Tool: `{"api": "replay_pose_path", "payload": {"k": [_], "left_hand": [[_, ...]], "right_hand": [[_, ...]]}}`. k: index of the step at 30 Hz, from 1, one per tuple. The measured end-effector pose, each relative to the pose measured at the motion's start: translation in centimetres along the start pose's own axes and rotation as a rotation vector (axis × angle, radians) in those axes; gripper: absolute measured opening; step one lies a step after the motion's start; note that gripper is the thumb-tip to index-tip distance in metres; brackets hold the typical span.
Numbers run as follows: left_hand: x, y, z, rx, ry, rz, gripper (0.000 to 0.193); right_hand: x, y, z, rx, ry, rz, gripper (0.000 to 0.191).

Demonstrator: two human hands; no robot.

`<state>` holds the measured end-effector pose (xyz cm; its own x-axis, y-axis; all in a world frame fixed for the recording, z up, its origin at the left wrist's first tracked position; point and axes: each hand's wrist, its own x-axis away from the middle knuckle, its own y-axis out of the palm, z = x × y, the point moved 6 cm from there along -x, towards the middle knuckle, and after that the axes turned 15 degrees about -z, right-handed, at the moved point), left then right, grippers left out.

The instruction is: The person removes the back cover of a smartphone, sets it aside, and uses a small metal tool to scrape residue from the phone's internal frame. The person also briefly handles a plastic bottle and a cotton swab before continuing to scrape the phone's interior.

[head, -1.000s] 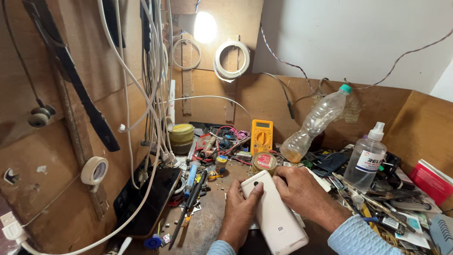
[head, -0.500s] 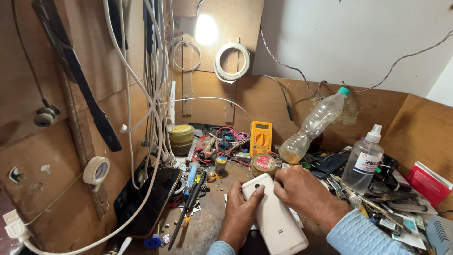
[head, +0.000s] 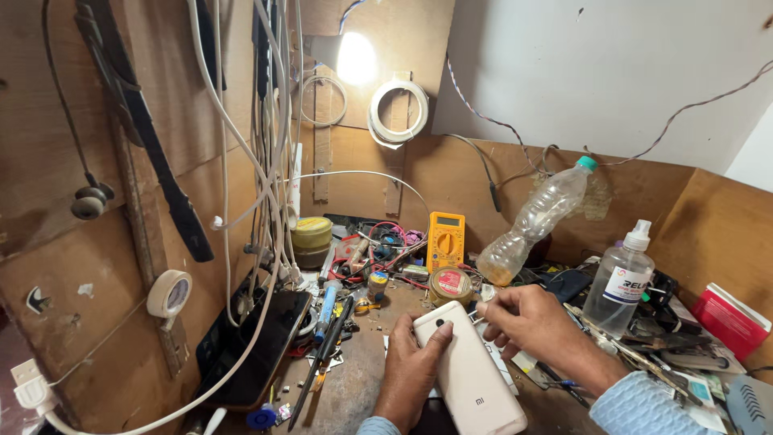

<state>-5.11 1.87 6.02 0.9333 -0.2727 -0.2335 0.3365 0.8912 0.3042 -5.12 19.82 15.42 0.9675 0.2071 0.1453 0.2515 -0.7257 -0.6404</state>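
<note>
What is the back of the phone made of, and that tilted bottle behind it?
The phone back looks like smooth, matte champagne-coloured metal or painted plastic; its soft sheen leaves that open. The tilted bottle looks like thin clear plastic: you can see through it, and it's crinkled.

A yellow multimeter (head: 445,240) stands on the tabletop (head: 354,387); left of it sits a tin (head: 311,240), right of it a tilted plastic bottle (head: 535,221).

Matt metallic phone back (head: 471,379), wooden walls (head: 97,306)
</note>
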Motion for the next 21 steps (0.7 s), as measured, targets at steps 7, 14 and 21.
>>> {"api": "replay_pose_path", "payload": {"k": [7, 14, 21], "left_hand": [[-0.1, 0.0, -0.2, 0.069, 0.019, -0.009, 0.043], [-0.7, -0.1, -0.9, 0.050, 0.035, -0.002, 0.042], [-1.4, -0.3, -1.8, 0.050, 0.045, -0.021, 0.038]], "right_hand": [[-0.8, -0.5, 2.8, -0.302, 0.000, -0.022, 0.024], [-0.4, -3.3, 5.8, -0.474, 0.092, 0.053, 0.026], [1.1, -8.4, 11.1, -0.546, 0.111, 0.277, 0.022]]}}
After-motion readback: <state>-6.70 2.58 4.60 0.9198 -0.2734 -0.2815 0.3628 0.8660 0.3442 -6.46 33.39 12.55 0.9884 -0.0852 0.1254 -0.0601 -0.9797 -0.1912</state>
